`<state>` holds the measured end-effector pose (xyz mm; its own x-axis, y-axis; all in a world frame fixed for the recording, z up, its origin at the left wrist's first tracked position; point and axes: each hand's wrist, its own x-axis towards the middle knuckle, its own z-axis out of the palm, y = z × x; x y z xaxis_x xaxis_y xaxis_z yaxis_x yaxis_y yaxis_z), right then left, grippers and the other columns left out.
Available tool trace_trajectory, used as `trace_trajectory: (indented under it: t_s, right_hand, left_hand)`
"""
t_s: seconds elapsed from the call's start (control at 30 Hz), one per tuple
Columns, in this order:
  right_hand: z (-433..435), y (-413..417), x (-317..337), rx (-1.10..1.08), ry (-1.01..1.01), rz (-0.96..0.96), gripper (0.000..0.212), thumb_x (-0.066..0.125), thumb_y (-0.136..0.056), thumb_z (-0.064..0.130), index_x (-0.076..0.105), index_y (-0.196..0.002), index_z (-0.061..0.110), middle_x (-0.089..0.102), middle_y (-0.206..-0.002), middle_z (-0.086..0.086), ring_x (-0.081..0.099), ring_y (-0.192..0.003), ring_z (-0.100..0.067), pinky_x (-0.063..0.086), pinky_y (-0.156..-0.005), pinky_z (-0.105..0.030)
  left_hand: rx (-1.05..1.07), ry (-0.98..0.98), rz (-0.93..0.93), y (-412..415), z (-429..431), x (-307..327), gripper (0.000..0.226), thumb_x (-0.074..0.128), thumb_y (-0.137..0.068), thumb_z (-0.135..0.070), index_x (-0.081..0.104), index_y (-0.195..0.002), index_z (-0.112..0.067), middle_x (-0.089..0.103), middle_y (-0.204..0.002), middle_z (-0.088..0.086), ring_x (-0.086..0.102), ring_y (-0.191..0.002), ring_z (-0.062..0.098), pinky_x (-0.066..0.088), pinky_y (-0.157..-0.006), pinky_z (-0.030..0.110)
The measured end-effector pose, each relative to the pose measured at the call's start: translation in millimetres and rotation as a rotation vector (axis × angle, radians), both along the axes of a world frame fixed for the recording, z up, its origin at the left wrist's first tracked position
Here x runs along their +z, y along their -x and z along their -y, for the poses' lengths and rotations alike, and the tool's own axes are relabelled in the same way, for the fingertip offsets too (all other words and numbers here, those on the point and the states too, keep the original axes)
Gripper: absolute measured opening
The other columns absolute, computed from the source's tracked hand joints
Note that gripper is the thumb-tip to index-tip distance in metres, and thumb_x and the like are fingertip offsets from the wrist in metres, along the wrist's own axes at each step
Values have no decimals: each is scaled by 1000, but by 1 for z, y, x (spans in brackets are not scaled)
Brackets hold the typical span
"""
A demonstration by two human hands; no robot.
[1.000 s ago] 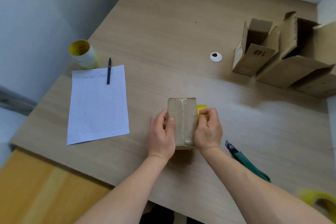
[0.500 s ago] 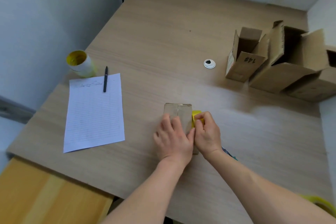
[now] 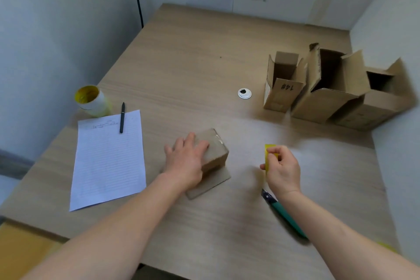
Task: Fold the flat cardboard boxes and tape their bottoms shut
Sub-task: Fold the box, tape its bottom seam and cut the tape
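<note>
Cardboard box point(image 3: 216, 151) lies near the middle of the surface point(image 3: 204, 63), with the left hand point(image 3: 186, 161) spread flat on top, fingers straight. At three o'clock from it, well clear, the right hand point(image 3: 284, 173) pinches a yellow card point(image 3: 270, 146). To my eye, the trick is to press down firmly and rub the card along the taped seam so no edge lifts.

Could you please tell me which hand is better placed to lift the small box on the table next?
Left. The left hand lies on the small box, while the right hand is apart from it, pinching a yellow piece.
</note>
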<state>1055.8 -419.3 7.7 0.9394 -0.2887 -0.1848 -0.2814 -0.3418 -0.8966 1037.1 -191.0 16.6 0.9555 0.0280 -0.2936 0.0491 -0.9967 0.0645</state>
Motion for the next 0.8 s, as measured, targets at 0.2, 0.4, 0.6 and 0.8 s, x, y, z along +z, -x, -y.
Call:
trace_trajectory:
  t_s: [0.2,0.4,0.6,0.8]
  right_hand:
    - [8,12,4,44,13,1,26,52,-92,1,61,-81,23,62,-87,1,68,-70,-31,45,-53,-10]
    - [8,15,14,227,78,-41,26,58,-89,3,66,-78,25,67,-87,-16,68,-57,-24,53,-58,-29]
    - [9,22,25,335,166,-75,22,60,-91,10,71,-84,28,60,-68,-4,67,-52,-18,50,-54,-25]
    - [17,34,36,396,243,-86,24,62,-89,14,70,-83,36,67,-66,0,67,-50,-17,57,-62,-33]
  left_hand:
    - [-358,59,26,-21,-1,11,40,52,-87,-6,49,-121,-26,20,-161,-10,15,-145,26,26,-110,46]
    - [-570,329,88,-10,23,2,20,59,-74,-38,46,-74,-23,52,-139,-10,31,-130,17,25,-109,46]
    - [-627,191,38,0,28,6,16,64,-82,-20,52,-93,-22,23,-161,-4,6,-152,24,11,-119,43]
    - [-209,773,290,21,41,8,47,82,-75,-32,68,-114,-9,62,-129,7,56,-119,21,44,-100,31]
